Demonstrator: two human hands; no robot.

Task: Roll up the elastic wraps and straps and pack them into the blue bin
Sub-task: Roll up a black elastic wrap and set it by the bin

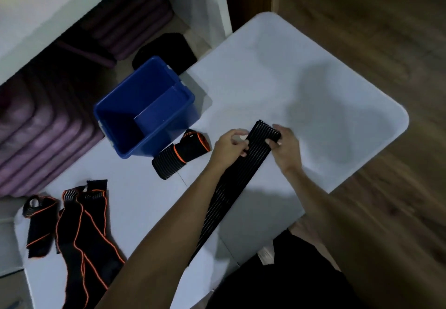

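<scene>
A long black ribbed elastic wrap [237, 178] lies stretched flat on the white table [313, 86], running from the near edge to the middle. My left hand [229, 145] pinches its left edge near the far end. My right hand [284, 145] grips the far end, where the wrap is folded over. The blue bin [120, 115] stands open on the table's left side, and I see nothing inside it. A rolled black and orange wrap [185, 155] lies beside the bin.
Several loose black straps with orange trim [79, 224] lie at the table's near left. Purple mats [43, 134] are stacked under a white shelf to the left. A black object [169, 47] sits on the floor behind the bin. Wood floor lies to the right.
</scene>
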